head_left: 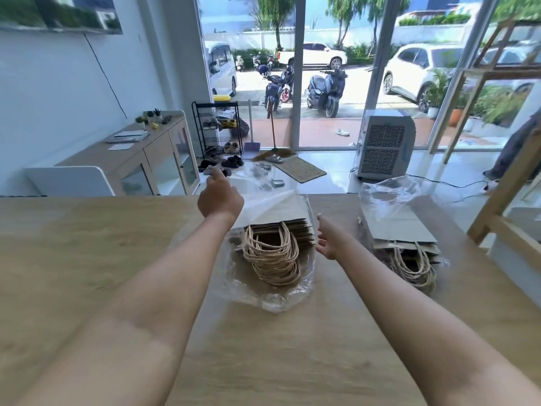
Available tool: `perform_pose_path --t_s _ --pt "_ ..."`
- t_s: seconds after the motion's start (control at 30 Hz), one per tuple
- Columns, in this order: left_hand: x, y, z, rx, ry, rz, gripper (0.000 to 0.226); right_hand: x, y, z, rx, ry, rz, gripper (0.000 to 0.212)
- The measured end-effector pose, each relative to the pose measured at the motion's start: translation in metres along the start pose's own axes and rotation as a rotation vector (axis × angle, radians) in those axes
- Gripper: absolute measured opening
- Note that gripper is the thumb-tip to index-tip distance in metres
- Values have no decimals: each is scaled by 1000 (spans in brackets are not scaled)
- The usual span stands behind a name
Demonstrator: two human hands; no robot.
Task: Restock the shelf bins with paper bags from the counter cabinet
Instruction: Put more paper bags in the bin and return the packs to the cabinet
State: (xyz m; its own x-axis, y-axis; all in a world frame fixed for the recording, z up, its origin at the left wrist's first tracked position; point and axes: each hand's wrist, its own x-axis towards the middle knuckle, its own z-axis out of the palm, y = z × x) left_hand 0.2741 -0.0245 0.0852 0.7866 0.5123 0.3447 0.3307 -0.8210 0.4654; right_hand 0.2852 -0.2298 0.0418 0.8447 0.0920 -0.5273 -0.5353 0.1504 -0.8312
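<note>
Wooden counter spreads below; at its centre a stack of paper bags lies in clear plastic wrap. Right hand, fingers spread, hovers at its three o'clock; left hand pinches wrap at eleven. Second stack lies at two o'clock.
</note>
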Motion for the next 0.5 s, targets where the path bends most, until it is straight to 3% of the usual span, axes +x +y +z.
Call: perform_pose_path --t_s 0.13,0.2,0.33,0.43,0.5 --pt "19 -31 26 408 229 617 79 1 2 13 -21 -11 15 22" --pt "25 -27 26 503 158 814 74 4 3 17 -8 6 25 20" --pt "26 -14 21 662 -206 797 37 7 3 24 -38 14 17 16" --pt "30 -15 24 667 -375 675 32 2 0 26 -109 51 0 33" --pt "34 -17 30 611 -461 572 41 6 -2 23 -136 105 -4 36"
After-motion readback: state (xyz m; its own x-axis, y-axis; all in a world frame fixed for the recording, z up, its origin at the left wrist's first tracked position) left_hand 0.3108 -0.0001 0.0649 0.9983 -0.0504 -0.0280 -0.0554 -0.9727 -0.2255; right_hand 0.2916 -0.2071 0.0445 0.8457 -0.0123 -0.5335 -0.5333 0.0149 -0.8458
